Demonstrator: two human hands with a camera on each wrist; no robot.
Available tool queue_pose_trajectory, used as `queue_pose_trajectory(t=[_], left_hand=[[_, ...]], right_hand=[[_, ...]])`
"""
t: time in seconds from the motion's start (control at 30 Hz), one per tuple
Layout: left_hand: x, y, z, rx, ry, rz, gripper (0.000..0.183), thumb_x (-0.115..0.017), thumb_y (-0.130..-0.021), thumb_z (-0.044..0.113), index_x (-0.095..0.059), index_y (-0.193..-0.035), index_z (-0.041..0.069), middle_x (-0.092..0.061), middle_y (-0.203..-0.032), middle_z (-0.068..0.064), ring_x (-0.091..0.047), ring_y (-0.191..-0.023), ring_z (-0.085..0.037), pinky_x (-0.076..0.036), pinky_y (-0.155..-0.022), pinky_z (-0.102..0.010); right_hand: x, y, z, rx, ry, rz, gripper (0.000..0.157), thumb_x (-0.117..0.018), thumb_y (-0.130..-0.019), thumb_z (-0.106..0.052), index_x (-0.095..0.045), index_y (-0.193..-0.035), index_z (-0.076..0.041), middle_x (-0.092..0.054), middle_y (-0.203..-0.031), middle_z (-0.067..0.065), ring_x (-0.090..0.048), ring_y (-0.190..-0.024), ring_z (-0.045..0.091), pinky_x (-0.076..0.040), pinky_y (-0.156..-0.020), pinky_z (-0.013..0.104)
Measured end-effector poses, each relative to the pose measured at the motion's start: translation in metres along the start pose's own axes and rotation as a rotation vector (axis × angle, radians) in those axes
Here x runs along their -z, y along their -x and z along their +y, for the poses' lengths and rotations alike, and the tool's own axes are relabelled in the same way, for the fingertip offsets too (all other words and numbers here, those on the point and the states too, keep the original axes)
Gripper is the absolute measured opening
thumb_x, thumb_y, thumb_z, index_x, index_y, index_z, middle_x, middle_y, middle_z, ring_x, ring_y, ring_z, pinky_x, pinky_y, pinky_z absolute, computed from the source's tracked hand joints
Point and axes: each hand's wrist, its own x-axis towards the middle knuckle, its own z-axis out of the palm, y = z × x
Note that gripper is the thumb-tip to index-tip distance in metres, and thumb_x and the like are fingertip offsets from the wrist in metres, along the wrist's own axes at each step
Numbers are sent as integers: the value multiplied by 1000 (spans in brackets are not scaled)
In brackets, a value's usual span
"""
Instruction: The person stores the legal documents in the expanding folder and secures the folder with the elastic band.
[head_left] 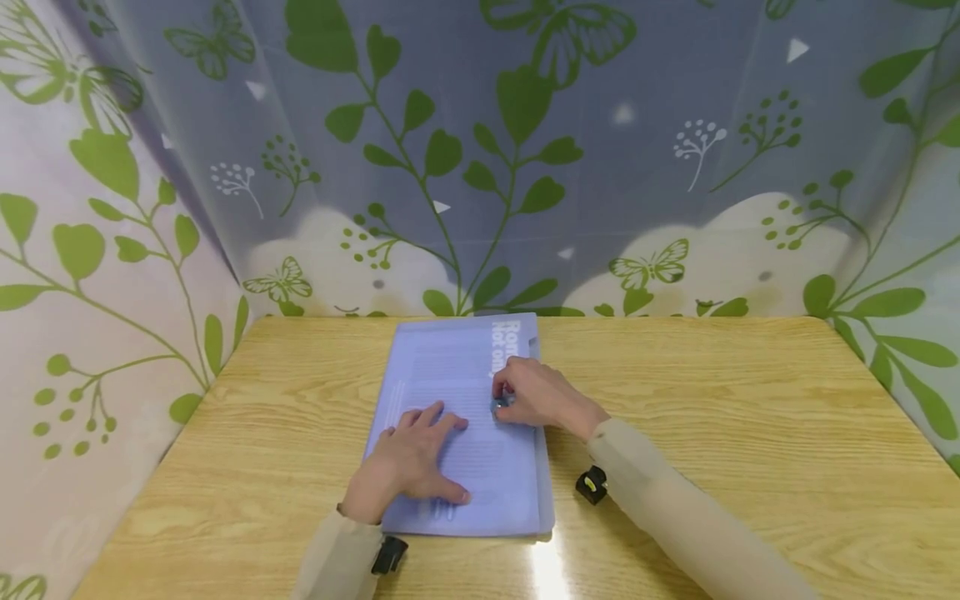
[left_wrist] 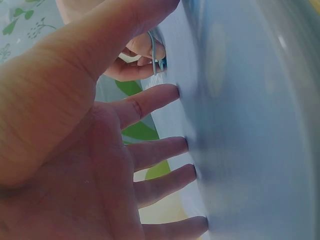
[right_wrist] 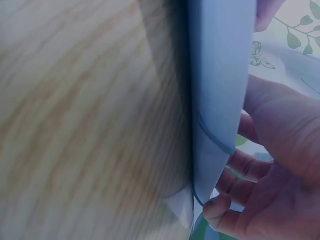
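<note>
A translucent blue document folder (head_left: pixel 495 492) lies flat on the table, with printed sheets showing through its cover. My left hand (head_left: pixel 408 462) rests on its lower left part with fingers spread and fingertips touching the cover. Near the folder's right edge, my right hand (head_left: pixel 540 396) pinches a thin blue-green elastic cord (left_wrist: pixel 154 50), seen as a loop in the left wrist view. The right wrist view shows the cord (right_wrist: pixel 214 139) running round the folder's side edge (right_wrist: pixel 222 65). Exactly where it is fastened on the cover is hidden behind my fingers.
The wooden table (head_left: pixel 712 400) extends to both sides of the folder. A curtain (head_left: pixel 637 167) with leaves and butterflies hangs behind the table and along its sides. Small black devices (head_left: pixel 592 484) are worn at both wrists, against beige sleeves.
</note>
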Motion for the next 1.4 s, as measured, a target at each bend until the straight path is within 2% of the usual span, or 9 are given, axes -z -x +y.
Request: queue_pose_trajectory(t=[0.27,0.93,1.17,1.4], left_hand=[[-2,-1,0,1,11,-4,89,-90,-69,50,-52,-144,22,-34,-164,-18,-33,-148,-44,-29,-112,-74],[1,-1,0,6,1,-13,89,-89,-70,51,-51,-145,23,-32,-165,-18,-32,-149,-44,-29,-113,-73],[-1,0,-1,0,-1,-4,90,-90,-68,51,-51,-145,23,-33,-165,-18,-33,-148,-44,-29,-113,-73],[0,0,-1,-1,-1,1,89,-90,-68,50,-52,-144,23,-33,-165,-18,-33,-148,-44,-29,-113,-72]], right_hand=[[-1,-4,0,-52,-24,-50,14,-78,-79,-24,-71,-90,-20,-58,-85,0,-52,-77,15,-41,-60,29],[-6,-7,-2,-94,-9,-47,22,-81,-75,-27,-62,-84,-21,-56,-87,-1,-51,-77,17,-40,-59,30],[-7,-5,2,-60,-54,-44,18,-79,-76,-24,-66,-88,-19,-59,-85,1,-51,-76,16,-40,-63,29],[-3,-2,8,-45,-128,-23,13,-81,-84,-27,-75,-91,-18,-63,-86,0,-54,-79,15,-45,-71,30]])
